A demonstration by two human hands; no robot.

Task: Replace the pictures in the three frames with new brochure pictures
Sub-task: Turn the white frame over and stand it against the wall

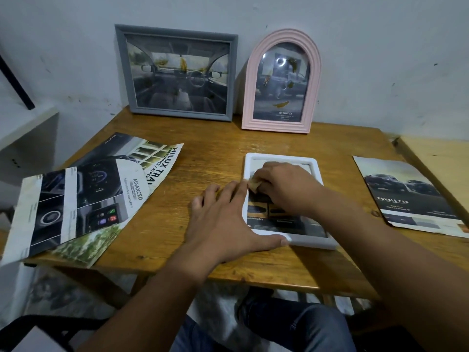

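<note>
The wooden tabletop (193, 158) carries a flat white rectangular frame (312, 242) at near centre. The left hand (223, 219) lies beside it – fingers straight, thumb on its near rim. The right hand (284, 185) pinches a small tan tab (254, 184) over its picture.

A wooden counter (193, 158) carries a white frame (320, 166) lying flat near the front, a grey frame (177, 72) and a pink arched frame (281, 82) standing at the back, cut brochure pages (83, 196) on the left and a brochure sheet (406, 196) on the right.
</note>
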